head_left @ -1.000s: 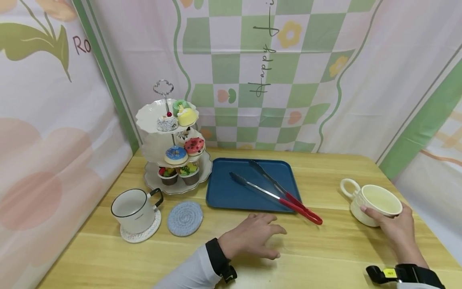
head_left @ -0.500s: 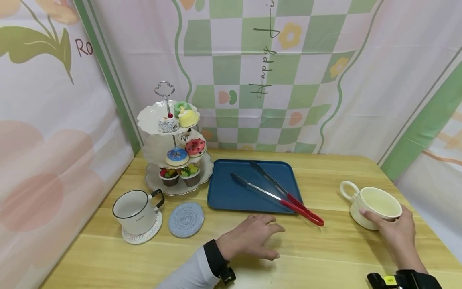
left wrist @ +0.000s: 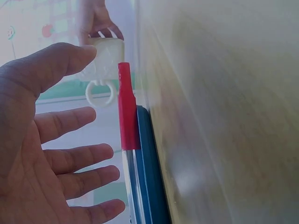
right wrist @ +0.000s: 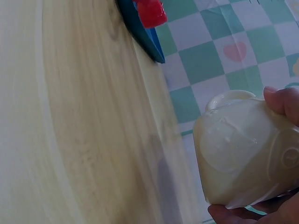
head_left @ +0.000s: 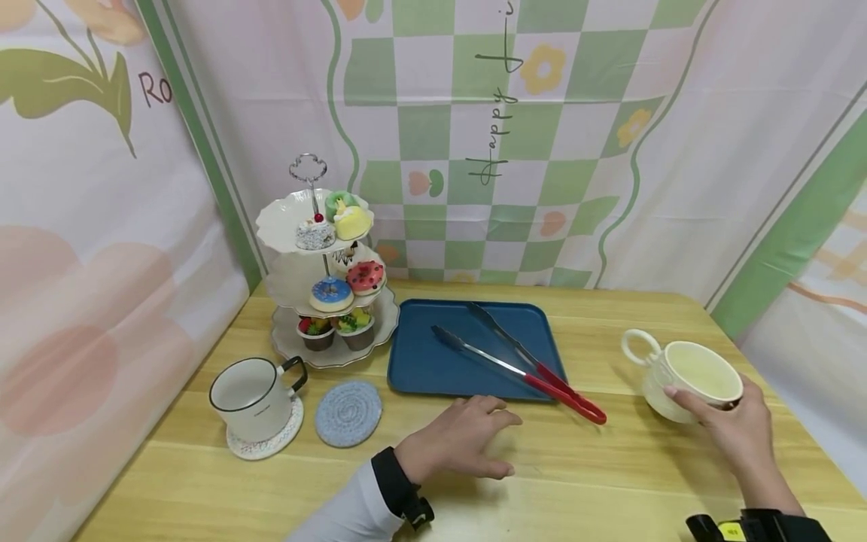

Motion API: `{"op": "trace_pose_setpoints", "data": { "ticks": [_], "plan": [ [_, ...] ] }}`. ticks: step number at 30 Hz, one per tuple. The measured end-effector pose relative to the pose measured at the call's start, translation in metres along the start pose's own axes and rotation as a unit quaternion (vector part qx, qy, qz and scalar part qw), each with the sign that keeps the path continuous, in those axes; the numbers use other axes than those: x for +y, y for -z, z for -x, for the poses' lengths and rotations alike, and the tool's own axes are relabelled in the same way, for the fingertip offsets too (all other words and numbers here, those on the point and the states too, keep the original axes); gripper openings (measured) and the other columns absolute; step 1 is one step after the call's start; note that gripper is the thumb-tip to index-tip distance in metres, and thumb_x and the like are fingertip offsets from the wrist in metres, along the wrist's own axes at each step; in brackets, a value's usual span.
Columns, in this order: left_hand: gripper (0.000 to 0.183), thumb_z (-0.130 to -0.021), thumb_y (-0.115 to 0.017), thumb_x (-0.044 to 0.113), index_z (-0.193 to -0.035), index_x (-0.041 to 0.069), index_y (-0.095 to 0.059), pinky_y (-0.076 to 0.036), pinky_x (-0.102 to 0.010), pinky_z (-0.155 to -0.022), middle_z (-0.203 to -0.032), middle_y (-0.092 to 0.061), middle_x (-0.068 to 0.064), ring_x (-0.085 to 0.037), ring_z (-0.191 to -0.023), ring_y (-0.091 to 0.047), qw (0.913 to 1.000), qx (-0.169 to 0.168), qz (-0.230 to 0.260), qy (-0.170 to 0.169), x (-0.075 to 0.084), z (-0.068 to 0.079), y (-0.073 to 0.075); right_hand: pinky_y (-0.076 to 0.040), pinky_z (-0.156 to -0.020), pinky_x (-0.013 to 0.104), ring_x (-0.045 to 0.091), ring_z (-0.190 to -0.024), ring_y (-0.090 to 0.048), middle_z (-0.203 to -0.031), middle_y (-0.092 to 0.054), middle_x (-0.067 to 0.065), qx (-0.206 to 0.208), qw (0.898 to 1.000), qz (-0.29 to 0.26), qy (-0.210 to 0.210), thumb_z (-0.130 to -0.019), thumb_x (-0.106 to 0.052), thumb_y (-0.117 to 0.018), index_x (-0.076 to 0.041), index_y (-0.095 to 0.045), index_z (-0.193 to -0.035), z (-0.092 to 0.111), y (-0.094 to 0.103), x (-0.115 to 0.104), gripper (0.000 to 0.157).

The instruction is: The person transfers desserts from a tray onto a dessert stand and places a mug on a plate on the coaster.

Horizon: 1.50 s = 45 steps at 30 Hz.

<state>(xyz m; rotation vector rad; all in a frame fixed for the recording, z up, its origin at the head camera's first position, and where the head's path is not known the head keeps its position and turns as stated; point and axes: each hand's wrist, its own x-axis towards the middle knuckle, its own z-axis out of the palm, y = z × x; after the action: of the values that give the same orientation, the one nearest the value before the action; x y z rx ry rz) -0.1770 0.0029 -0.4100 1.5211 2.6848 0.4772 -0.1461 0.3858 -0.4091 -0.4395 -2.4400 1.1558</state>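
Note:
My right hand (head_left: 734, 425) grips a cream mug (head_left: 694, 380) by its body at the right side of the table. The mug's ring handle (head_left: 640, 348) points left, and its bottom hangs above the tabletop in the right wrist view. Raised relief shows on the mug's wall (right wrist: 238, 144). My left hand (head_left: 460, 440) hovers near the front edge of the blue tray, fingers spread and holding nothing. Tongs (head_left: 518, 369) with red handles lie across that tray (head_left: 420, 369), their handle end sticking out over the front right corner.
At the left, a white mug (head_left: 254, 399) with a black handle stands on a pale coaster (head_left: 271, 448). Beside it lies a grey-blue woven coaster (head_left: 348, 412). Behind them rises a three-tier stand (head_left: 284, 226) with toy cakes, donuts and cupcakes. Printed cloth (head_left: 474, 135) hangs behind the table.
My right hand has carried the cream mug slightly left and up. The left hand has shifted a little to the left. Tray, tongs and coasters stay where they were.

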Motion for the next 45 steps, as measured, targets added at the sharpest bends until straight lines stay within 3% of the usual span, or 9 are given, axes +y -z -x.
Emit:
{"op": "trace_pose_setpoints", "data": {
  "ticks": [4, 10, 15, 21, 24, 29, 38, 45],
  "plan": [
    [0.057, -0.082, -0.065, 0.047, -0.13, 0.018, -0.054, -0.042, -0.034, -0.092, -0.129, -0.05, -0.003, -0.016, -0.117, -0.045, 1.0, -0.001, 0.005, 0.008, -0.003, 0.003, 0.002, -0.035, -0.065, 0.009, -0.003, -0.086, -0.044, -0.101, -0.053, -0.003, -0.004, 0.999, -0.02, 0.03, -0.074, -0.023, -0.08, 0.001, -0.047, -0.124, 0.002, -0.003, -0.008, 0.064],
    [0.058, -0.082, -0.066, 0.046, -0.13, 0.017, -0.054, -0.042, -0.036, -0.092, -0.129, -0.049, -0.003, -0.016, -0.118, -0.045, 0.9997, 0.003, 0.018, 0.016, -0.007, 0.007, 0.004, -0.038, -0.065, 0.007, 0.001, -0.089, -0.044, -0.109, -0.049, 0.011, -0.013, 0.999, -0.029, 0.036, -0.074, -0.019, -0.08, 0.002, -0.043, -0.128, 0.007, -0.01, -0.022, 0.069],
    [0.058, -0.083, -0.065, 0.046, -0.131, 0.017, -0.053, -0.042, -0.038, -0.092, -0.131, -0.048, -0.003, -0.017, -0.119, -0.044, 0.999, 0.002, 0.035, 0.026, -0.011, 0.012, 0.006, -0.04, -0.065, 0.008, 0.003, -0.09, -0.045, -0.112, -0.048, 0.013, -0.031, 0.997, -0.028, 0.059, -0.075, -0.018, -0.079, 0.005, -0.039, -0.132, 0.012, -0.016, -0.036, 0.073],
    [0.057, -0.083, -0.065, 0.045, -0.131, 0.017, -0.053, -0.042, -0.038, -0.092, -0.13, -0.049, -0.005, -0.018, -0.119, -0.045, 0.9985, 0.013, 0.04, 0.036, -0.015, 0.018, 0.006, -0.038, -0.065, 0.011, 0.018, -0.099, -0.043, -0.122, -0.042, 0.018, -0.057, 0.995, -0.023, 0.073, -0.077, -0.02, -0.077, 0.005, -0.029, -0.138, 0.02, -0.022, -0.051, 0.082],
    [0.057, -0.083, -0.065, 0.046, -0.131, 0.017, -0.052, -0.042, -0.039, -0.093, -0.131, -0.048, -0.006, -0.019, -0.12, -0.044, 0.9983, 0.014, 0.037, 0.043, -0.018, 0.02, 0.006, -0.037, -0.068, 0.014, 0.022, -0.101, -0.043, -0.123, -0.042, 0.018, -0.059, 0.995, -0.023, 0.082, -0.076, -0.02, -0.078, 0.005, -0.031, -0.138, 0.024, -0.025, -0.058, 0.082],
    [0.059, -0.083, -0.064, 0.047, -0.133, 0.018, -0.051, -0.041, -0.041, -0.094, -0.133, -0.047, -0.008, -0.021, -0.121, -0.043, 0.9973, 0.01, 0.041, 0.059, -0.022, 0.025, 0.007, -0.036, -0.07, 0.016, 0.017, -0.101, -0.043, -0.124, -0.042, 0.019, -0.066, 0.993, -0.024, 0.098, -0.075, -0.019, -0.079, 0.005, -0.026, -0.14, 0.03, -0.03, -0.065, 0.087],
    [0.06, -0.083, -0.064, 0.046, -0.134, 0.017, -0.05, -0.04, -0.042, -0.095, -0.133, -0.046, -0.007, -0.021, -0.121, -0.043, 0.9944, 0.005, 0.068, 0.081, -0.027, 0.033, 0.01, -0.037, -0.069, 0.012, 0.005, -0.098, -0.044, -0.125, -0.043, 0.017, -0.074, 0.986, -0.039, 0.145, -0.07, -0.011, -0.082, 0.002, -0.032, -0.138, 0.04, -0.043, -0.073, 0.086],
    [0.06, -0.083, -0.065, 0.046, -0.133, 0.016, -0.051, -0.042, -0.037, -0.093, -0.131, -0.047, -0.006, -0.02, -0.118, -0.045, 0.9911, 0.008, 0.102, 0.085, -0.03, 0.038, 0.01, -0.041, -0.068, 0.011, 0.007, -0.095, -0.047, -0.123, -0.045, 0.019, -0.106, 0.981, -0.049, 0.153, -0.07, -0.009, -0.082, 0.003, -0.034, -0.137, 0.051, -0.051, -0.083, 0.083]
  ]
}}
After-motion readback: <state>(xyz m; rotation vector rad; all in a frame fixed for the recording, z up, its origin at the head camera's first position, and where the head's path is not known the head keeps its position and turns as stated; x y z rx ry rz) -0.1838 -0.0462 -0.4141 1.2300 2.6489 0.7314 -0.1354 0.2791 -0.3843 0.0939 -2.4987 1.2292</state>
